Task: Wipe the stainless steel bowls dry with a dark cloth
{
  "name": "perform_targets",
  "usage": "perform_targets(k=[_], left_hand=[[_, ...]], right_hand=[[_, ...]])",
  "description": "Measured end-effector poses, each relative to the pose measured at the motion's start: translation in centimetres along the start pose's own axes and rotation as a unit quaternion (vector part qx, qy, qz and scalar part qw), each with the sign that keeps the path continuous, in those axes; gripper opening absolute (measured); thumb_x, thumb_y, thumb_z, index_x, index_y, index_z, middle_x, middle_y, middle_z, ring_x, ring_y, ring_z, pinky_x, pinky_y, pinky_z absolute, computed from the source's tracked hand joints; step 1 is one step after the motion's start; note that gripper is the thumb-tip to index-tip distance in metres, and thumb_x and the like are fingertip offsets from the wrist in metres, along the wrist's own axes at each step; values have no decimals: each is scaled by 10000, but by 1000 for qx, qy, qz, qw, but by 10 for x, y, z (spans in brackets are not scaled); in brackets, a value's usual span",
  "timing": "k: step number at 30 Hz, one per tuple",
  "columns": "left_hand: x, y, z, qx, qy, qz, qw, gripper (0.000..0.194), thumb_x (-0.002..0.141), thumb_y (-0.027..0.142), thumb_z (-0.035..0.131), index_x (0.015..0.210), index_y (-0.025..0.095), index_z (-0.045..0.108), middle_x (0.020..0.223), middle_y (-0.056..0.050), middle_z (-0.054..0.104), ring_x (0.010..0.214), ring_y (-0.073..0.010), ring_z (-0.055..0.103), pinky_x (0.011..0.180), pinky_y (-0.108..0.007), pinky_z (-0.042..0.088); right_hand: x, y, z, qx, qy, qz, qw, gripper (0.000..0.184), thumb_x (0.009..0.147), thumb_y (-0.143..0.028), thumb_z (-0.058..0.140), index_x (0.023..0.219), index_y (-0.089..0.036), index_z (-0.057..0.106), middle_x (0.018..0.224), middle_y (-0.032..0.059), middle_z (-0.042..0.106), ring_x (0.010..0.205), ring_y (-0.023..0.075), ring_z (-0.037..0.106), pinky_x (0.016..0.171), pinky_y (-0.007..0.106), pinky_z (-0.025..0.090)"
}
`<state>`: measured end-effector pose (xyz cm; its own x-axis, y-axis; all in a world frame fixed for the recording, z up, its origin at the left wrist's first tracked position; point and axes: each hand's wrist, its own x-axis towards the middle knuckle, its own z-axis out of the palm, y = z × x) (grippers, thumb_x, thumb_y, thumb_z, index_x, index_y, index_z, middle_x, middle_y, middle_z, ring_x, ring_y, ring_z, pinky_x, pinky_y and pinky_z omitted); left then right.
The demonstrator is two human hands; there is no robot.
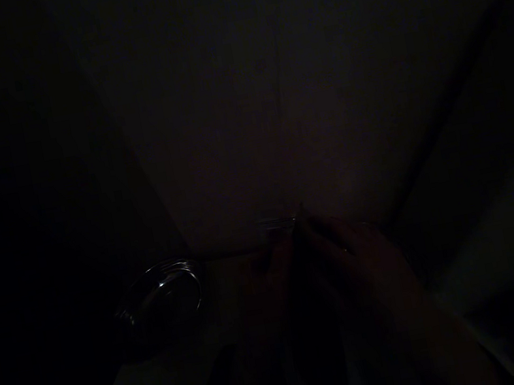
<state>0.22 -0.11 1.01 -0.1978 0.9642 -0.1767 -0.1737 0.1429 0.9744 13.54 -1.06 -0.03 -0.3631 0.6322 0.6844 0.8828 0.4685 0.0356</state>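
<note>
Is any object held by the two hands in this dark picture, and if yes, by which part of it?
It cannot be told: the left hand and right hand are near a thin shiny thing, but darkness hides any grip.

The dark, rounded dish (166,296) presents a smooth, glossy finish with bright rim highlights; whether glass, plastic or metal cannot be determined. The slim, straight, pale-streaked piece (277,223) reads glossy, material indeterminate. The broad, flat, dim panel (237,136) appears matt and largely smooth.
</note>
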Motion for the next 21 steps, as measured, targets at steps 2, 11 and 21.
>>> perform_targets(k=[2, 11, 21], left_hand=[[-1, 1, 0, 2, -16, 3, 1000, 170, 663, 335, 680, 613, 178, 719, 587, 14, 702, 608, -141, 666, 489, -174, 460], [6, -1, -5, 36, 32, 30, 998, 226, 745, 370, 628, 768, 173, 737, 736, -32, 746, 704, -175, 692, 570, -218, 494], [4, -6, 0, -5, 15, 18, 1000, 278, 726, 418, 640, 810, 171, 735, 787, -50, 741, 798, -211, 686, 661, -270, 506]], right_hand=[[2, 7, 3, 1, -17, 31, 999, 392, 929, -279, 405, 1250, -127, 571, 1191, 150, 638, 975, 315, 620, 779, 509, 531], [-1, -12, 0, 7, -35, -42, 998, 405, 900, -254, 458, 1281, -151, 546, 1294, 152, 570, 1127, 338, 524, 849, 521, 500], [0, 1, 7, 24, -66, -2, 998, 457, 923, -294, 428, 1344, -125, 482, 1326, 173, 534, 1129, 339, 524, 860, 536, 500]])
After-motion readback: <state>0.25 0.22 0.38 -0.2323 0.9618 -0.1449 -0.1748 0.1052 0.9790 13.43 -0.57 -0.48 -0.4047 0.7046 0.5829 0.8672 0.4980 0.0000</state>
